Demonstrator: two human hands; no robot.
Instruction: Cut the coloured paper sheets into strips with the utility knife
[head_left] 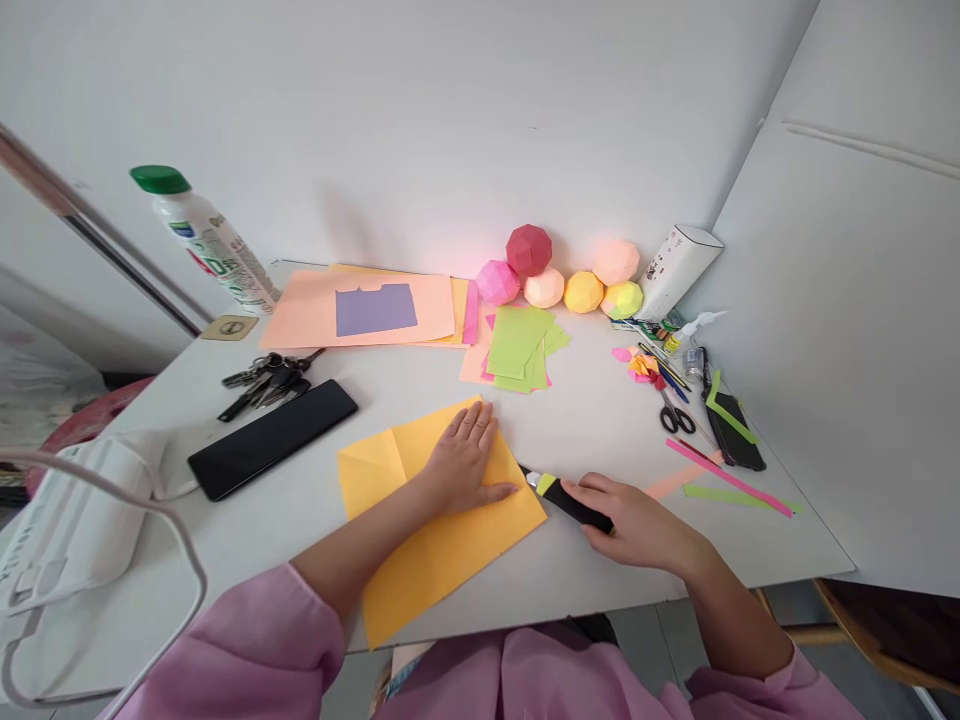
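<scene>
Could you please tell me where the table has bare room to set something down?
Bare table lies between the green paper and the scissors; more between the phone and the yellow sheet. It's crowded around the paper balls at the back and the strips at right.

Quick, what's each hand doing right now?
Left hand: open, flat on the orange paper.
Right hand: closed, holding a utility knife.

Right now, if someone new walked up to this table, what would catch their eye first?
Probably the orange sheet at the front of the table, with the left hand flat on it and the right hand holding a cutter at its right edge. Next, perhaps, the colourful paper balls at the back by the wall, or the green-capped bottle at the back left.
</scene>
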